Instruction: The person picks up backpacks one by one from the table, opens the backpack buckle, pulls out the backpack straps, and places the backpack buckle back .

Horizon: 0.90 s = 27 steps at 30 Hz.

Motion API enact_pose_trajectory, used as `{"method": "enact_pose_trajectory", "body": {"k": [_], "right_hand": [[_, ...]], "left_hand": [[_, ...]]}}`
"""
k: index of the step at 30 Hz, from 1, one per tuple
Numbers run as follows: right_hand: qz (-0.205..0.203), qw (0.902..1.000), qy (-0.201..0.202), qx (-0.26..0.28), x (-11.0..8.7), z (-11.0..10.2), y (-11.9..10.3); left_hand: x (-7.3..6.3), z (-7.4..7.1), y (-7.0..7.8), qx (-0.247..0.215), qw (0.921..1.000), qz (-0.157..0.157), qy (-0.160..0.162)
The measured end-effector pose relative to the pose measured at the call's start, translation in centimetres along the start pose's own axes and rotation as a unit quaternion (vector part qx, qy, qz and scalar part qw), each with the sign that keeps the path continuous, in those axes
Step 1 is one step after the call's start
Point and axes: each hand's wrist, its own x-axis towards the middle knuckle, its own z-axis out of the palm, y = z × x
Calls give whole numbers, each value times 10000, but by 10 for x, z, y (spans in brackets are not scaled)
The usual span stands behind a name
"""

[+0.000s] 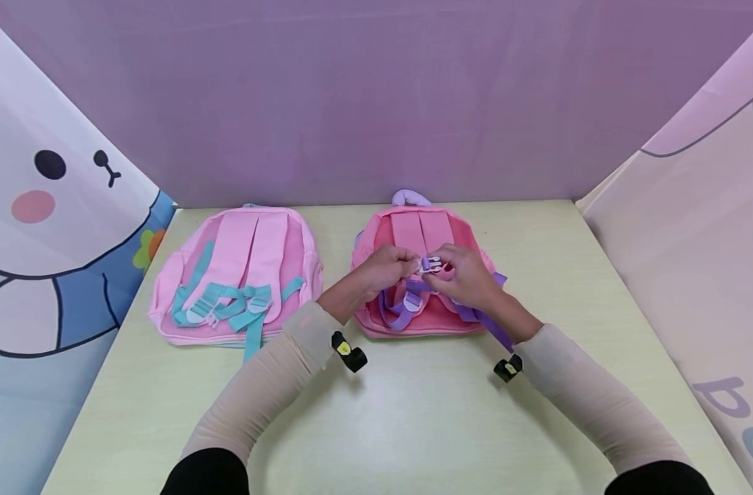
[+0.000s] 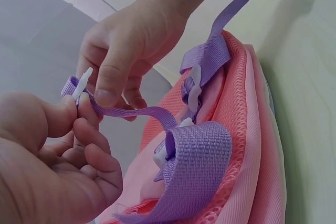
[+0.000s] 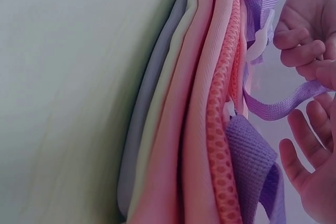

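Note:
A coral-pink backpack (image 1: 376, 316) lies with its shoulder-strap side up. Above it, a white pronged buckle (image 1: 434, 264) threaded with purple webbing is held between both hands. My left hand (image 1: 385, 269) pinches the buckle's left end; in the left wrist view, thumb and finger grip the white piece (image 2: 83, 85). From the right, my right hand (image 1: 469, 278) has its thumb and index finger on the purple strap (image 2: 131, 112) close beside the buckle. Its other fingers (image 3: 310, 135) spread loosely in the right wrist view. Another purple strap with a white adjuster (image 1: 412, 301) hangs below.
To the left lies a light pink backpack (image 1: 227, 240) with turquoise straps (image 1: 252, 306) and white buckles. Both bags rest on a pale wooden table (image 1: 413, 426). A purple backdrop (image 1: 376, 103) stands behind, with printed panels (image 1: 54, 227) at the sides.

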Motion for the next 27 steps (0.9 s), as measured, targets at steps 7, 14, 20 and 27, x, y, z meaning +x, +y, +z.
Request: {"method": "enact_pose_trajectory", "body": {"k": [7,14,20,27], "right_hand": [[1,9999,-10,-160,-1,1,0],[130,9990,-66,-419,-2,2,2],[210,9986,-175,-458,-3,2,3],[241,9979,-305,-523,-6,-8,5]], "left_hand": [[-1,0,1,-93,9999,38,-35],[-2,0,3,-231,9997,18,-74],[-3,2,5,-149,9999,-33,-61],[-8,8,9,614,9974,333,171]]}}
